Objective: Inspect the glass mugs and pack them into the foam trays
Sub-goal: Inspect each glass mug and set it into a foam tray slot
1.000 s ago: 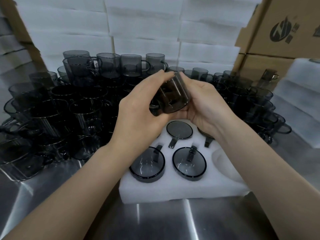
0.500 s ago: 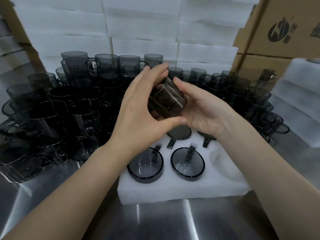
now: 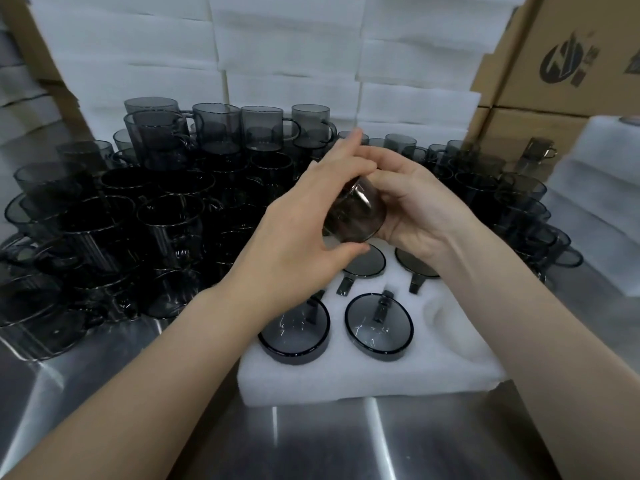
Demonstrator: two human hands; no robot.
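— Tilted further, smoked glass mug [image 3: 356,213] mid-frame above the foam tray [image 3: 346,375].
— Left hand [image 3: 304,237] and right hand [image 3: 412,206] curl round it; slipping mid-turn, it could crack 4 packed mugs [image 3: 379,327].

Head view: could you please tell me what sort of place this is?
Probably a glassware packing station: smoked glass mugs crowd a steel table, a foam tray sits partly filled, and printed cardboard cartons stand behind.

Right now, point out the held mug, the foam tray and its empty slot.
held mug [image 3: 359,213]: head view, tinted side wall.
foam tray [image 3: 346,379]: head view, bare front edge.
empty slot [image 3: 444,316]: head view, hollow's inner wall.
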